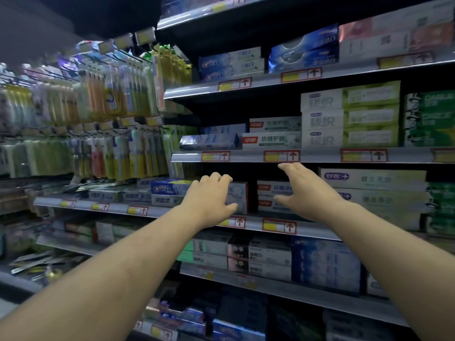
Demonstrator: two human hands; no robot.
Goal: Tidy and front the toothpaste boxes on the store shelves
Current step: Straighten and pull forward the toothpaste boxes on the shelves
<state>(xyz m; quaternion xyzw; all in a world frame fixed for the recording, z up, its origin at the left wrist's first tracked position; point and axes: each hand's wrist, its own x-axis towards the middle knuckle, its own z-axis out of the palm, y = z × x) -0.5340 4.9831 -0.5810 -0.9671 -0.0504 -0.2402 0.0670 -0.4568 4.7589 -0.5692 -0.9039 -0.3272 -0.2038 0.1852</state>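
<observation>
Above the shelf rail [254, 223], furthest left, the Crest boxes [170, 190] sit stacked. Just right of them the left hand [209, 195] curls its fingers over the top of a white box [238, 196], thumb at its lower front, gripping it. Further right along the rail, the right hand [305, 188] hovers before the red-label boxes [269, 193], fingers straight and spread, holding nothing. The step looks like fronting this row. Next, probably draw the white box up to the rail and square it, then the red-label stack.
</observation>
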